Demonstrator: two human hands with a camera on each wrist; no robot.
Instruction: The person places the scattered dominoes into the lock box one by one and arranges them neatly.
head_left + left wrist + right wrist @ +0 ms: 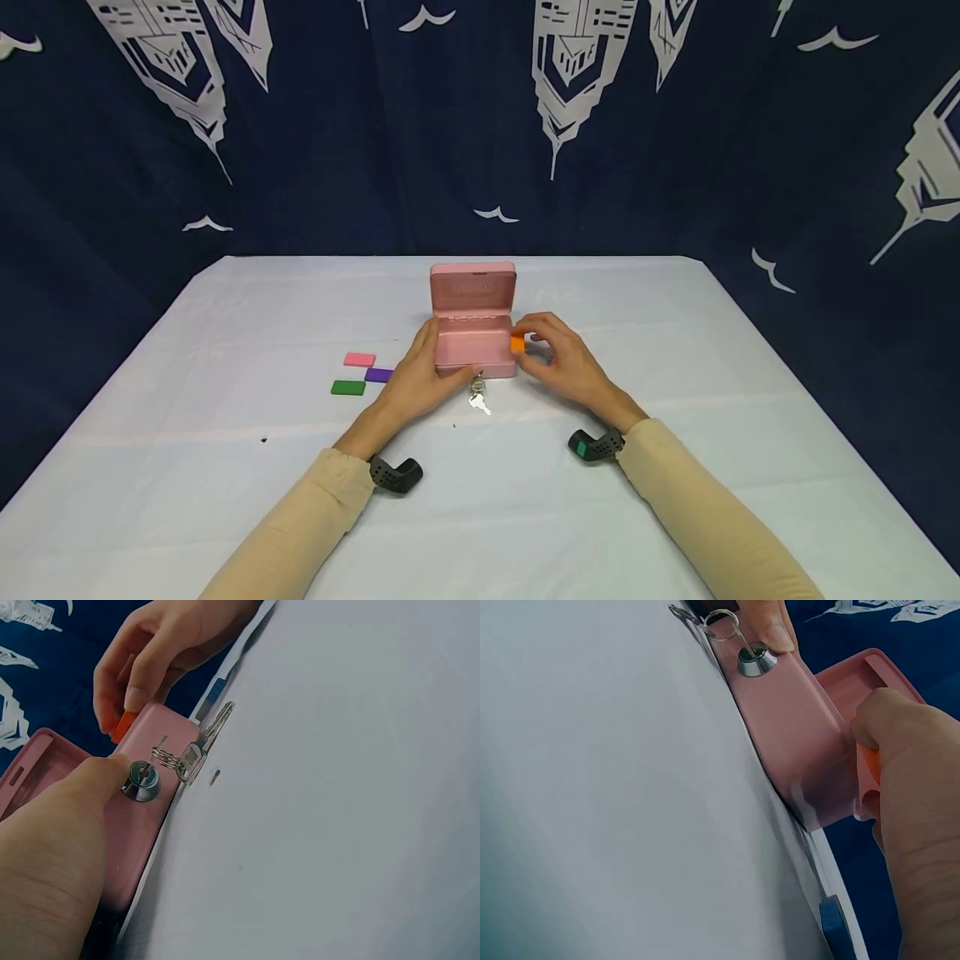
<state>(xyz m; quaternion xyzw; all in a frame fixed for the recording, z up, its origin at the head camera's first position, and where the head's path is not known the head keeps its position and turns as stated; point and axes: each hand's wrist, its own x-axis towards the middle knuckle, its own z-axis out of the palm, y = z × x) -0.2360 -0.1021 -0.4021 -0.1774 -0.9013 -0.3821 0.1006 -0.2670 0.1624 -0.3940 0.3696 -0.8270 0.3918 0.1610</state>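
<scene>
A pink metal cash box (pixel 498 369) stands on the table with its lid raised and its inside facing up. My left hand (pixel 416 379) grips the box's left side, its thumb on the front wall beside the round lock (pixel 142 782). A key sits in that lock, and a second key (pixel 478 403) hangs from the ring. At the box's right edge my right hand (pixel 566 364) pinches a small orange block (pixel 517 343) between thumb and fingers. In the right wrist view that hand covers most of the block.
Left of the box lie a pink block (pixel 359 360), a purple block (pixel 377 375) partly behind my left hand, and a green block (pixel 348 387). A white cloth covers the table (pixel 480 517). Behind it hangs a dark blue printed curtain (pixel 315 167).
</scene>
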